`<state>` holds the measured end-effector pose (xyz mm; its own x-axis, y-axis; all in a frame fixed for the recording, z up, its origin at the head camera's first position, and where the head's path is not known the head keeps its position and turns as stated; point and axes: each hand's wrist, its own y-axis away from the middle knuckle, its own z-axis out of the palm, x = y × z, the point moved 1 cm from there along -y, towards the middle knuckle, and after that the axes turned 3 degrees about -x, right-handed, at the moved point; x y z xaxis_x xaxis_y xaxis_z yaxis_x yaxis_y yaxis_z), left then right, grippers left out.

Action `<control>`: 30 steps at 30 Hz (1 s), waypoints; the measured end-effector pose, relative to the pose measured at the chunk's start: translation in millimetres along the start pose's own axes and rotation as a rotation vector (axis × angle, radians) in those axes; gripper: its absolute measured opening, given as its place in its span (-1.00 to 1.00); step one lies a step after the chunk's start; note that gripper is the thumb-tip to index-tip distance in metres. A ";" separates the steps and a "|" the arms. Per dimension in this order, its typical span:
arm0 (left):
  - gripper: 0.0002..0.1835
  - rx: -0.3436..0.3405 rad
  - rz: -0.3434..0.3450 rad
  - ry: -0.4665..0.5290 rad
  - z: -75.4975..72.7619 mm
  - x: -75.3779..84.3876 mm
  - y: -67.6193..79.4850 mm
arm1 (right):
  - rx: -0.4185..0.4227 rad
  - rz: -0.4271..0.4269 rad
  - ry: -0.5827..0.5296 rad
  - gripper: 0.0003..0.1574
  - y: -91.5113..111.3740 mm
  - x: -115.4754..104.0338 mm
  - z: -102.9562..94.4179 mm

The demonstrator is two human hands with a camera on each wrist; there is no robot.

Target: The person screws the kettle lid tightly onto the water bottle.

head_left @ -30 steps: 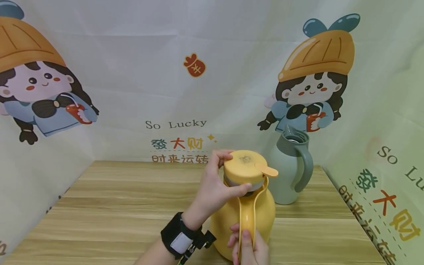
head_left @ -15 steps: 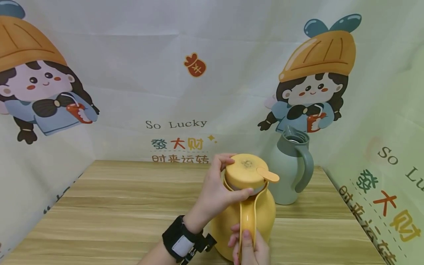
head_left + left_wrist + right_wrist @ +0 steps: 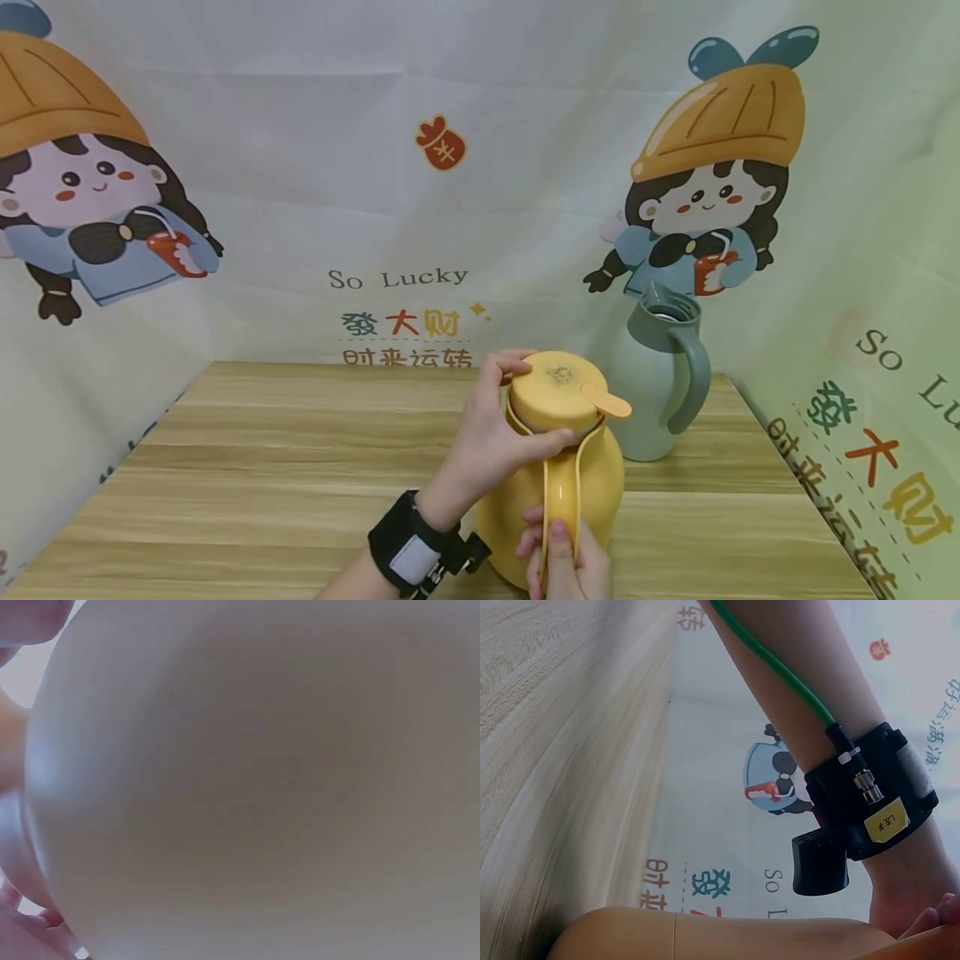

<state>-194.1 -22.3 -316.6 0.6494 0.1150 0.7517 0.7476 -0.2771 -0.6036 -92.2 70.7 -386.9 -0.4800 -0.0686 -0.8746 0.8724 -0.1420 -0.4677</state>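
Observation:
In the head view a yellow thermos jug (image 3: 510, 508) stands on the table, its handle (image 3: 561, 487) towards me. My left hand (image 3: 483, 433) grips the round yellow lid (image 3: 551, 400) at the jug's mouth, fingers at the far left side and thumb at the near edge. The lid's small tab points right. Lower down, my right hand (image 3: 572, 567) holds the handle, thumb along its near face. The jug's body (image 3: 255, 780) fills most of the left wrist view. In the right wrist view the jug (image 3: 727, 934) lies along the bottom edge, with the left forearm above.
Behind and to the right stands a grey-green jug (image 3: 645, 400) with a darker handle and an open top. The wooden table (image 3: 300, 467) is bounded by a printed cloth backdrop (image 3: 300, 167). A black strap with a camera (image 3: 420, 542) is on the left wrist.
The lid has come down into the jug's mouth with my left hand, and the grey band beneath it has mostly sunk from sight. My right hand keeps its place on the handle.

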 end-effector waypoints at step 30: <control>-0.23 -0.160 -0.105 0.097 -5.1 -3.5 -1.0 | -0.006 0.002 -0.005 -0.62 0.2 1.0 0.2</control>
<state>-197.8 -27.3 -317.3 0.5469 0.0606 0.8350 0.7738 -0.4172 -0.4765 -92.5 70.4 -387.8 -0.4791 -0.0738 -0.8747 0.8737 -0.1355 -0.4671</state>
